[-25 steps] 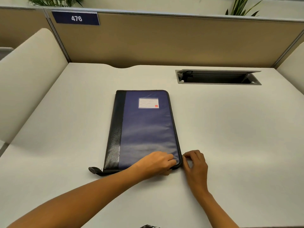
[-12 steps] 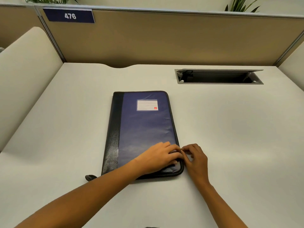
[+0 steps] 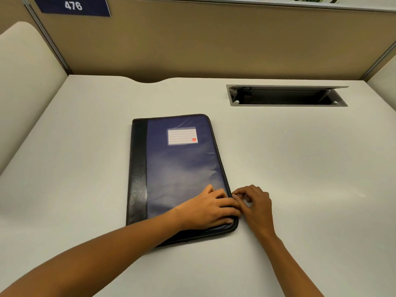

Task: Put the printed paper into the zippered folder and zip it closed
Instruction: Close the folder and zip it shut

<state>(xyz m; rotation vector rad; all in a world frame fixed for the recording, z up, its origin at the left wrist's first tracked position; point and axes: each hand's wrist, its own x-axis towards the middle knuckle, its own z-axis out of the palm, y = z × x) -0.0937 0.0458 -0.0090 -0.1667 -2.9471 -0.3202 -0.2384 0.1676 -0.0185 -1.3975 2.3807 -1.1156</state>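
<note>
The zippered folder (image 3: 180, 168), dark blue with a black spine strip and a white label, lies flat and closed on the desk (image 3: 300, 168). My left hand (image 3: 212, 209) rests palm-down on its near right corner, pressing the cover. My right hand (image 3: 255, 204) is beside the folder's right edge, fingertips pinched at the zipper track; the zipper pull itself is hidden under the fingers. No printed paper is visible.
A cable hatch (image 3: 287, 96) with its lid tilted up is set into the desk at the back right. Tan partition walls (image 3: 214, 39) enclose the desk, with a "476" sign (image 3: 72, 6) at top left. A cream side panel (image 3: 25, 82) stands on the left.
My right hand has slid from the folder's near right corner up along its right edge. My left hand shifted with it, staying on the cover. The view moved closer.
</note>
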